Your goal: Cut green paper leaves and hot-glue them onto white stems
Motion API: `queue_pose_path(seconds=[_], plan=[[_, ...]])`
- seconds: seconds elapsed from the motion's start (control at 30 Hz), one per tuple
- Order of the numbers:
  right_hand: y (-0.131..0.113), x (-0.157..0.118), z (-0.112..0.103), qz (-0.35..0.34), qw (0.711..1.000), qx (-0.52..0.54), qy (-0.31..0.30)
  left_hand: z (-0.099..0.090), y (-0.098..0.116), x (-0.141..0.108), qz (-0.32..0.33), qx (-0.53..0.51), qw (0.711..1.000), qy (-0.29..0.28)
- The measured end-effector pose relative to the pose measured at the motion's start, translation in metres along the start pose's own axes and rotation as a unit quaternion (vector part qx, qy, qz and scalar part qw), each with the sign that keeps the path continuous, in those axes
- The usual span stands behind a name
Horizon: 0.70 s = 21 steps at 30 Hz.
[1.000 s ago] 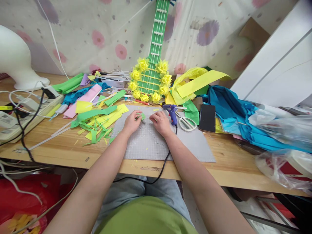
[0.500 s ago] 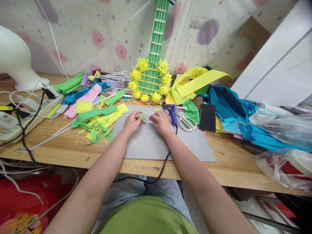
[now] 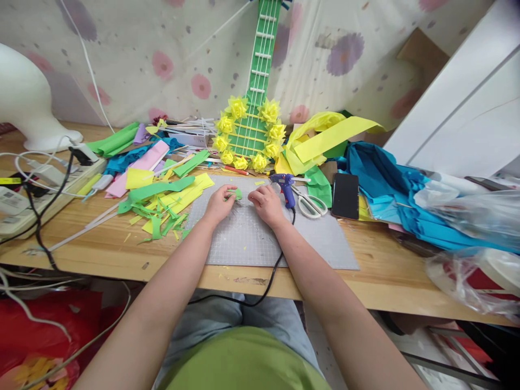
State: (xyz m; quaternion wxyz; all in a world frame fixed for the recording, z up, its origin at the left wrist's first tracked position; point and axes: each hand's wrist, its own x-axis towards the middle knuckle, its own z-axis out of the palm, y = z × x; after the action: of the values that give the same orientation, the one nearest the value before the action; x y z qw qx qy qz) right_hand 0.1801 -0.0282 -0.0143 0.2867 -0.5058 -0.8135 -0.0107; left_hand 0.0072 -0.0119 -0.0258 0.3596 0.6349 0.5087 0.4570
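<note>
Left hand [image 3: 220, 203]: I'm pinching green piece [image 3: 238, 193] over mat [image 3: 244, 244], presumably steadying it. Right hand [image 3: 267, 205]: fingers bending near it, grip unclear. Glue gun [image 3: 287, 190] lying right, likely for easy reach.

Crinkled matt blue paper [image 3: 376, 168]; smooth glossy black phone [image 3: 345, 196].

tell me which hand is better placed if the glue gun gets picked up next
Probably the right: the right hand is closer to the glue gun, though whether its fingers pinch anything is unclear. The left hand is farther off and holds a small green piece.
</note>
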Motion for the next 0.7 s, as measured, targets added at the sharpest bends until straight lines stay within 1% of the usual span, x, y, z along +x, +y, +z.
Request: queue_pose_path(seconds=[0.1, 0.2, 0.27, 0.33, 0.4, 0.47, 0.6, 0.67, 0.7], plan=[[0.0, 0.0, -0.001, 0.002, 1.0, 0.003, 0.003, 0.0, 0.002, 0.0, -0.015, 0.005, 1.0, 0.008], [0.0, 0.0, -0.003, 0.017, 1.0, 0.003, 0.013, -0.003, 0.004, 0.0, -0.03, 0.019, 0.998, 0.052], [-0.002, 0.0, -0.004, 0.055, 0.998, -0.004, 0.021, -0.005, 0.006, 0.0, -0.038, 0.02, 0.994, 0.102], [-0.004, 0.002, -0.003, 0.118, 0.993, -0.02, 0.019, -0.007, 0.006, 0.001, -0.047, 0.015, 0.988, 0.147], [-0.009, 0.003, -0.001, 0.175, 0.984, -0.04, 0.003, -0.009, 0.004, 0.003, -0.054, 0.018, 0.983, 0.175], [-0.014, 0.005, 0.001, 0.203, 0.977, -0.057, -0.017, -0.009, 0.001, 0.009, -0.055, 0.037, 0.98, 0.189], [-0.019, 0.007, 0.003, 0.213, 0.974, -0.059, -0.045, -0.013, 0.001, 0.027, -0.057, 0.107, 0.972, 0.202], [-0.017, 0.007, 0.001, 0.219, 0.973, -0.044, -0.052, -0.016, 0.006, 0.038, -0.062, 0.148, 0.967, 0.196], [-0.014, 0.007, -0.001, 0.221, 0.973, -0.035, -0.054, -0.017, 0.01, 0.043, -0.064, 0.172, 0.966, 0.183]])
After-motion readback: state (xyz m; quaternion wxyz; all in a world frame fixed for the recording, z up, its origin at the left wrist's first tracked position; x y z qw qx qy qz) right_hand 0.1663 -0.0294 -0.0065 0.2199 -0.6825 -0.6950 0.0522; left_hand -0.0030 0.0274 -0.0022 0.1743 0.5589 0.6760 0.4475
